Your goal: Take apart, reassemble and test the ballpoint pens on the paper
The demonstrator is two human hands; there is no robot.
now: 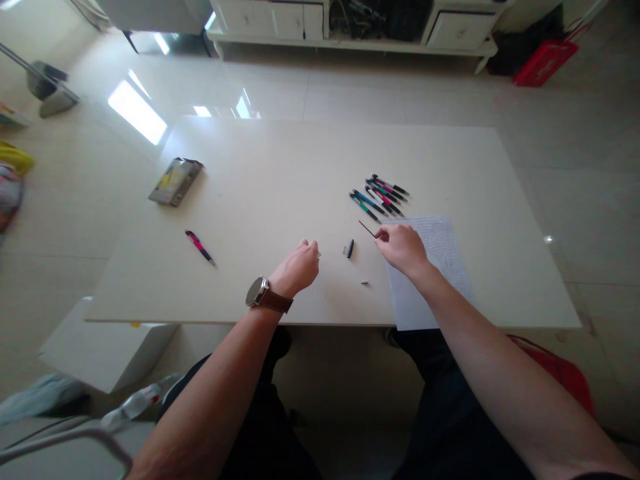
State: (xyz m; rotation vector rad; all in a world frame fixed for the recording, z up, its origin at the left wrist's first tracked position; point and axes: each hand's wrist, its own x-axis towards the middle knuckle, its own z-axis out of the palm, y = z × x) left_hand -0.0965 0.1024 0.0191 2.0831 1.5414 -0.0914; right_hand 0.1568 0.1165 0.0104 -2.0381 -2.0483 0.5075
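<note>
My right hand point(400, 245) pinches a thin dark pen refill point(367, 229), which points up and left over the table. My left hand point(299, 265), with a watch on its wrist, is closed; a small whitish bit shows at its fingers, but what it holds is mostly hidden. Between the hands lie a dark pen grip point(351, 249), a tiny clip-like piece point(345, 251) and a small pen tip point(365, 283). Several coloured pens point(381, 195) lie in a cluster beyond my right hand. One pink and black pen point(200, 247) rests apart on the left.
A written-on paper sheet point(435, 267) lies under my right forearm, reaching the front edge of the white table point(270, 173). A grey and yellow box point(176, 182) sits at the far left. A white cabinet point(280, 21) stands on the floor beyond.
</note>
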